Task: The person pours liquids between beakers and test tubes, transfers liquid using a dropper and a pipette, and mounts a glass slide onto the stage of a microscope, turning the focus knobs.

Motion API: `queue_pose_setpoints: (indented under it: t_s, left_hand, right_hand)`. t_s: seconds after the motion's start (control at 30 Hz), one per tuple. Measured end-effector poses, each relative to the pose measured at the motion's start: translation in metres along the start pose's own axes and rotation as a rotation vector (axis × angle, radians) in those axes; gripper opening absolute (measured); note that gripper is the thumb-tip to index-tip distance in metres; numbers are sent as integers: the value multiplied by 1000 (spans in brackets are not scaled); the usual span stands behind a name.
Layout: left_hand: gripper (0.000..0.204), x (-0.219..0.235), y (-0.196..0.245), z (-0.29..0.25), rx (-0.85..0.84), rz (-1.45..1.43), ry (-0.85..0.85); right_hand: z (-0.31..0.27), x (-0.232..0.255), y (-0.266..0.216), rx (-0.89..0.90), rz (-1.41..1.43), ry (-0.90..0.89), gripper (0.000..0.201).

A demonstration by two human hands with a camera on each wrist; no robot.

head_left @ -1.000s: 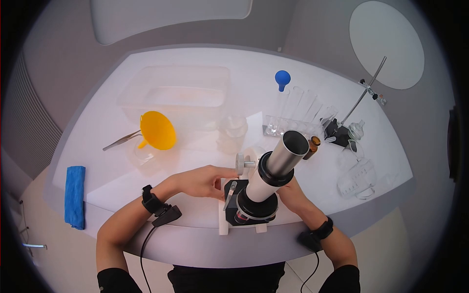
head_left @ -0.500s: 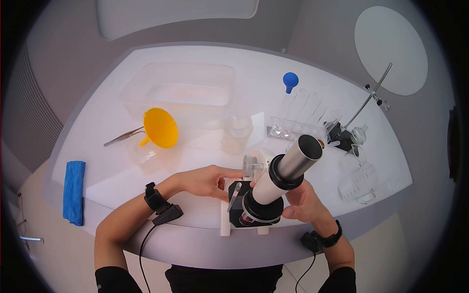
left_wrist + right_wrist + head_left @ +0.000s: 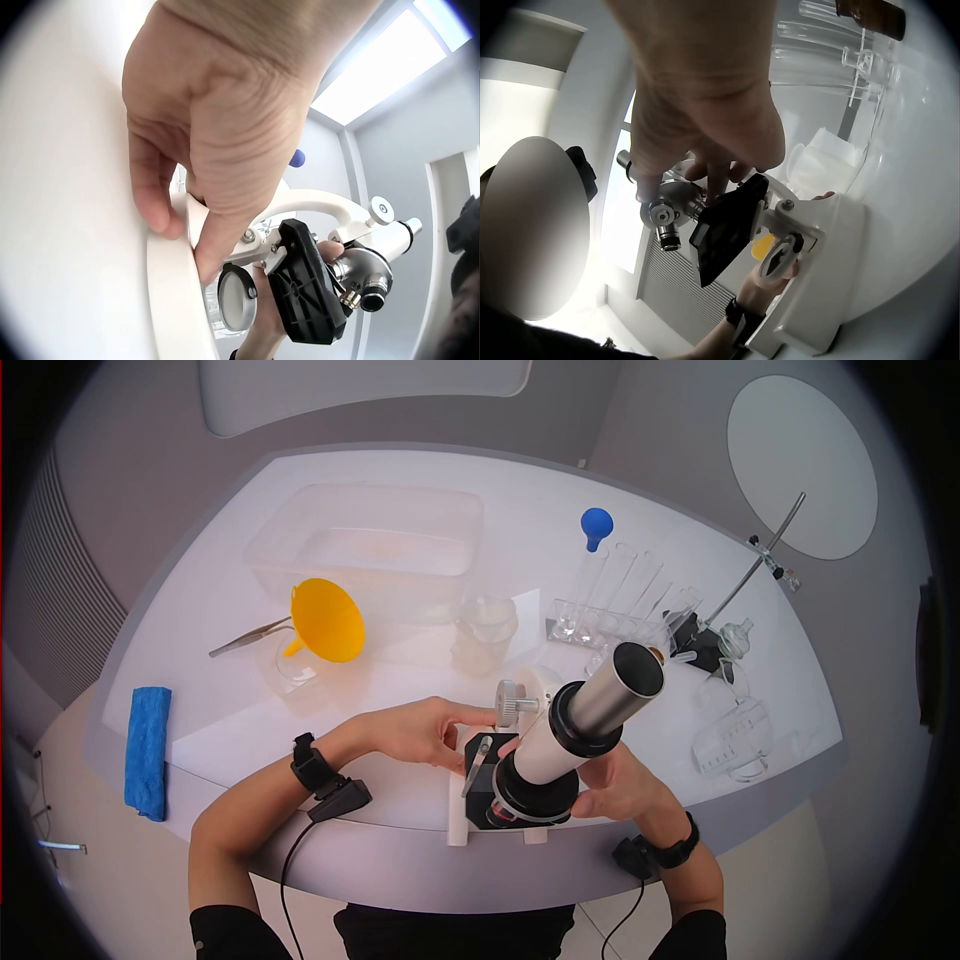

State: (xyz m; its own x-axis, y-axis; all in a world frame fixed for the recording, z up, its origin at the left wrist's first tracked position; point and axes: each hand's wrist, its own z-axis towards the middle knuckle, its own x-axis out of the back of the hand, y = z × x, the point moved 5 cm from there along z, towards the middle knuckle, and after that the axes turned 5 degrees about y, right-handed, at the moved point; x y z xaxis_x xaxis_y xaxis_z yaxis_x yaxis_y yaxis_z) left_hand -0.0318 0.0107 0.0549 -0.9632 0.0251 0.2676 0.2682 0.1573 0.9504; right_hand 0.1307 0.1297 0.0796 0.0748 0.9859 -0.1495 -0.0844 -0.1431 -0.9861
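Note:
A white monocular microscope (image 3: 540, 748) with a steel eyepiece tube (image 3: 617, 685) stands upright near the table's front edge. At its foot, my left hand (image 3: 415, 732) grips the white base (image 3: 176, 300), thumb and fingers on either side in the left wrist view. A round mirror (image 3: 238, 300) sits under the black stage (image 3: 307, 292). My right hand (image 3: 625, 785) reaches round the other side, higher up. Its bent fingers hold the revolving nosepiece (image 3: 662, 214) just above the stage in the right wrist view; the tube hides part of them in the head view.
Behind are a beaker (image 3: 485, 638) and a clear plastic tub (image 3: 380, 570). Leftward lie a yellow funnel (image 3: 328, 622), tweezers (image 3: 250, 638) and a blue cloth (image 3: 147, 752). Rightward stand racked test tubes (image 3: 615, 585), a blue rubber bulb (image 3: 597, 524), a clamp stand (image 3: 700, 645) and a measuring cup (image 3: 735, 740).
My right hand has come out from behind the microscope, its thumb and palm now showing beside the tube. The left hand stays at the base. The head view has shifted slightly.

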Motion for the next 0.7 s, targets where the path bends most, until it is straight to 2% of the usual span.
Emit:
queue_pose_setpoints:
  t_s: [0.07, 0.13, 0.27, 0.33, 0.37, 0.43, 0.57, 0.7]
  left_hand:
    - [17, 0, -2, 2, -5, -26, 9]
    - [71, 1, -8, 4, 29, 140, -69]
    - [71, 1, -11, 4, 39, 125, -62]
    - [71, 1, -8, 3, 78, 138, -68]
    - [71, 1, -9, 3, 79, 137, -66]
    - [72, 0, -11, 4, 53, 84, -66]
    - [72, 1, -7, 3, 50, 101, -51]
    - [70, 2, -5, 1, 64, 129, -56]
  right_hand:
    - [-1, 0, 2, -29, 18, -10, 60]
    - [-1, 1, 3, -31, 12, -1, 61]
    - [0, -4, -3, 61, -70, 38, 60]
    - [-5, -1, -5, 193, -362, 123, 59]
    - [-5, -3, -7, 192, -362, 122, 59]
    - [-9, -7, -22, 336, -281, 185, 58]
    - [-15, -12, -23, 318, -217, 258, 58]
    - [-21, -20, -27, 331, -372, 345, 57]
